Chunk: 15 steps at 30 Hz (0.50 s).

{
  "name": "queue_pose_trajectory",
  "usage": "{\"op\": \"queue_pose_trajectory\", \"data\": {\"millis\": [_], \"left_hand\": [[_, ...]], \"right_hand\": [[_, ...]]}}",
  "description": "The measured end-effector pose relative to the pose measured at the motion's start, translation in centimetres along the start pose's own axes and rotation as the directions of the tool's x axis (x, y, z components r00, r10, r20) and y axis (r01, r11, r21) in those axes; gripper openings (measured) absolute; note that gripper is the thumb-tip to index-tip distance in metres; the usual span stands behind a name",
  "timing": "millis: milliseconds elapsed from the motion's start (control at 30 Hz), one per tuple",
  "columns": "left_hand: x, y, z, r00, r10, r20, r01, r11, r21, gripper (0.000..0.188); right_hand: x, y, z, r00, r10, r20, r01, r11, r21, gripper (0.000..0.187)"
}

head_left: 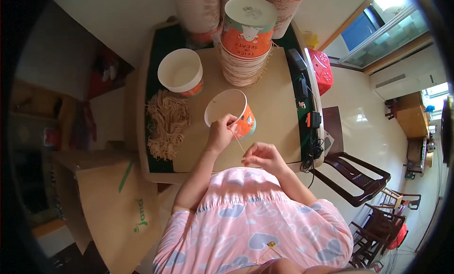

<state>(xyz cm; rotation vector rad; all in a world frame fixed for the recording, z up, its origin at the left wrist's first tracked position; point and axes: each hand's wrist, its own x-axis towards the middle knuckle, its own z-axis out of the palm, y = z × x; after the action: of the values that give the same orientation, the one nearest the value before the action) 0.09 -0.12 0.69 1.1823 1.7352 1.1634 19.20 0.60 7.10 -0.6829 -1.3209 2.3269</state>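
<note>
A white-lined paper bucket (pixel 246 122) with an orange and teal outside lies tilted on the table before me, its mouth turned toward the left. At its near rim, the fingers of my left hand (pixel 221 135) are pinched together on a thin beige string (pixel 239 141). The string runs down to the right, where my right hand (pixel 263 156) pinches its other part close to my body. Left of the bucket lies a loose bundle of beige strings (pixel 168 125). Whether the string passes through the bucket's wall is hidden by my left fingers.
Another paper bucket (pixel 179 71) stands behind the string bundle. Tall stacks of nested buckets (pixel 248 40) rise at the table's far side. Black cables and adapters (pixel 312 120) line the right edge. A cardboard box (pixel 113 203) stands at left, a dark chair (pixel 354 177) at right.
</note>
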Motion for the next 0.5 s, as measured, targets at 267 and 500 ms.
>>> {"op": "queue_pose_trajectory", "data": {"millis": [267, 500], "left_hand": [[-0.2, 0.5, -0.4, 0.992, -0.065, 0.104, 0.075, 0.992, -0.099, 0.011], [-0.2, -0.1, 0.1, 0.990, -0.042, 0.138, 0.053, 0.996, -0.077, 0.015]], "right_hand": [[6.4, 5.4, -4.0, 0.873, -0.187, -0.450, 0.071, 0.962, -0.262, 0.011], [7.2, 6.8, -4.0, 0.805, -0.378, -0.458, 0.229, 0.909, -0.348, 0.007]]}}
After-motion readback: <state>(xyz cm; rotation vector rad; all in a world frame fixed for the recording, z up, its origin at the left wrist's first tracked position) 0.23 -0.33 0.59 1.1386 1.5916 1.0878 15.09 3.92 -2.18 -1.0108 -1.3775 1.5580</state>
